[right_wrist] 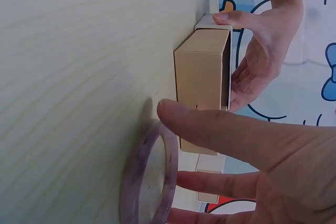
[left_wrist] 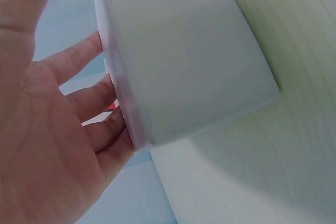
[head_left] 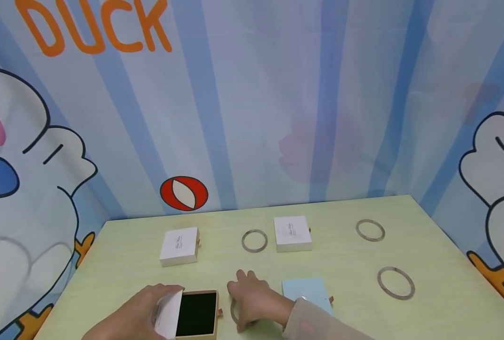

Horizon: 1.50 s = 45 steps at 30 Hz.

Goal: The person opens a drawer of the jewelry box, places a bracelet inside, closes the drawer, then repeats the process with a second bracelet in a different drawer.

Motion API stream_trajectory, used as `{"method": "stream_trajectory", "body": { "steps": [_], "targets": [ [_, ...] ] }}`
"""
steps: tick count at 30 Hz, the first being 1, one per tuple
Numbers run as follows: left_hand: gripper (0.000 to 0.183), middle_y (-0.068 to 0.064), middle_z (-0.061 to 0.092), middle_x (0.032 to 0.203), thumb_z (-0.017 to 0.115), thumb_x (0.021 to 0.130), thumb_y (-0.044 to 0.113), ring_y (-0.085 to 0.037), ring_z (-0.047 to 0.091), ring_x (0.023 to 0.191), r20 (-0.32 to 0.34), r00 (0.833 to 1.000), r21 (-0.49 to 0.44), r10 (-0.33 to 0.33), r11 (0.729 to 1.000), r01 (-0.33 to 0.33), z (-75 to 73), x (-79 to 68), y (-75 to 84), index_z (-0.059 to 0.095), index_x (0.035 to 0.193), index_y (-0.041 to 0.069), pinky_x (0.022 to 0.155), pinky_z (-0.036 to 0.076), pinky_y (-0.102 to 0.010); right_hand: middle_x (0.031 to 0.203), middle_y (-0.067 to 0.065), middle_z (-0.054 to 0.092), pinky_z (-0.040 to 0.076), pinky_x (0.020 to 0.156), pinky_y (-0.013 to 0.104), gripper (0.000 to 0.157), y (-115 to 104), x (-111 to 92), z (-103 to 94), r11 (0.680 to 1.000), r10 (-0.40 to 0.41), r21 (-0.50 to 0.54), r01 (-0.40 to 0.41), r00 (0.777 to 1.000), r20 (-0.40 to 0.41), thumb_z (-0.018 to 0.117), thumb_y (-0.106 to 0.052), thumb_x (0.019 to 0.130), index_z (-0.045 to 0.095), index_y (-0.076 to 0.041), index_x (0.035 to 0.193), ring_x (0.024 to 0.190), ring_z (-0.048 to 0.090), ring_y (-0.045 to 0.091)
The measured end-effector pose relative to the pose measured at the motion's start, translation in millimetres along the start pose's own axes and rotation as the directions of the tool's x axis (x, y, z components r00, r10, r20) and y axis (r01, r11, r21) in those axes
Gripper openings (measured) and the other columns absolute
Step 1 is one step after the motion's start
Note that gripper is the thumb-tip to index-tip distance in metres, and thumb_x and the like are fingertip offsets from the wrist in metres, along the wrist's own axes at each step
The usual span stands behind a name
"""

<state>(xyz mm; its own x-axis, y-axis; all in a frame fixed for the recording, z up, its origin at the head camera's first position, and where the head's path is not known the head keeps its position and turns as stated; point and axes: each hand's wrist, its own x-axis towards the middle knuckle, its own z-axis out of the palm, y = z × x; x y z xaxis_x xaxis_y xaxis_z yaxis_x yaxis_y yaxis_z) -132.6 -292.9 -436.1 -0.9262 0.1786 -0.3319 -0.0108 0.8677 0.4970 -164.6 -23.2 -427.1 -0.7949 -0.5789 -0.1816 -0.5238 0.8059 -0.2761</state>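
My left hand (head_left: 134, 314) grips the white sleeve (left_wrist: 184, 51) of a slide-out jewellery box at the table's front. The box's tan drawer (right_wrist: 202, 66) is pulled partway out to the right, showing a black lining (head_left: 196, 314). Beside it, my right hand (head_left: 256, 300) reaches down over a pale purplish bangle (right_wrist: 134, 171) on the table. In the right wrist view its thumb is by one end of the ring, and nearly straight fingers meet the rim. From the head, that hand hides most of the bangle.
Two white boxes (head_left: 179, 245) (head_left: 293, 233) stand farther back, with another bangle (head_left: 254, 241) between them. Two more bangles (head_left: 370, 230) (head_left: 396, 283) lie at the right. A light blue box (head_left: 307, 290) sits partly behind my right forearm. A printed curtain (head_left: 260, 94) borders the table.
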Motion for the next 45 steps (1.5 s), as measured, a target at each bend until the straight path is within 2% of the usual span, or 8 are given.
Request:
{"method": "stream_trajectory", "body": {
  "steps": [9, 21, 33, 41, 45],
  "targets": [
    [0.113, -0.008, 0.053, 0.134, 0.092, 0.043, 0.067, -0.026, 0.051, 0.106, 0.002, 1.000, 0.021, 0.021, 1.000, -0.021, -1.5, 0.5, -1.7, 0.054, 0.141, 0.023, 0.085, 0.050, -0.065, 0.095, 0.000, 0.044, 0.045, 0.058, 0.030, 0.059, 1.0, 1.7, 2.5, 1.000, 0.011, 0.018, -0.012, 1.000, 0.019, 0.100, -0.014, 0.051, 0.059, -0.017, 0.093, 0.086, 0.042, 0.017],
    [0.113, -0.008, 0.053, 0.134, 0.092, 0.042, 0.066, -0.025, 0.051, 0.105, -0.001, 1.000, 0.021, 0.005, 1.000, -0.005, 0.1, -0.4, -0.9, 0.055, 0.140, 0.025, 0.083, 0.050, -0.065, 0.093, -0.002, 0.046, 0.045, 0.062, 0.035, 0.055, 1.8, 5.1, 3.8, 0.999, 0.017, 0.039, -0.019, 0.999, 0.037, 0.098, -0.011, 0.052, 0.060, -0.016, 0.091, 0.085, 0.043, 0.017],
    [0.113, -0.010, 0.054, 0.130, 0.093, 0.042, 0.065, -0.028, 0.052, 0.102, -0.006, 0.999, -0.015, 0.039, 0.999, -0.039, -1.6, -1.5, -3.8, 0.056, 0.139, 0.022, 0.077, 0.055, -0.061, 0.090, -0.002, 0.045, 0.045, 0.062, 0.034, 0.049, 3.6, 4.3, -1.4, 0.993, -0.006, 0.121, 0.000, 0.999, 0.048, 0.095, -0.009, 0.055, 0.055, -0.016, 0.083, 0.083, 0.041, 0.016],
    [0.111, -0.010, 0.053, 0.133, 0.094, 0.043, 0.062, -0.027, 0.051, 0.104, -0.002, 0.999, -0.020, 0.048, 0.999, -0.048, -2.1, -1.1, -4.4, 0.056, 0.140, 0.023, 0.080, 0.054, -0.062, 0.091, -0.002, 0.045, 0.045, 0.062, 0.033, 0.048, 2.8, 6.0, -10.2, 0.992, 0.000, 0.125, -0.004, 0.999, 0.033, 0.094, -0.010, 0.055, 0.057, -0.015, 0.085, 0.084, 0.042, 0.017],
    [0.111, -0.010, 0.054, 0.131, 0.094, 0.044, 0.063, -0.028, 0.052, 0.103, -0.005, 0.998, -0.023, 0.057, 0.998, -0.058, -2.3, -1.2, -4.1, 0.056, 0.140, 0.022, 0.079, 0.054, -0.060, 0.091, -0.002, 0.045, 0.043, 0.062, 0.032, 0.046, 3.2, 5.6, -15.0, 0.987, -0.011, 0.163, 0.007, 1.000, 0.026, 0.092, -0.009, 0.057, 0.057, -0.014, 0.087, 0.084, 0.040, 0.016]
  ]
}}
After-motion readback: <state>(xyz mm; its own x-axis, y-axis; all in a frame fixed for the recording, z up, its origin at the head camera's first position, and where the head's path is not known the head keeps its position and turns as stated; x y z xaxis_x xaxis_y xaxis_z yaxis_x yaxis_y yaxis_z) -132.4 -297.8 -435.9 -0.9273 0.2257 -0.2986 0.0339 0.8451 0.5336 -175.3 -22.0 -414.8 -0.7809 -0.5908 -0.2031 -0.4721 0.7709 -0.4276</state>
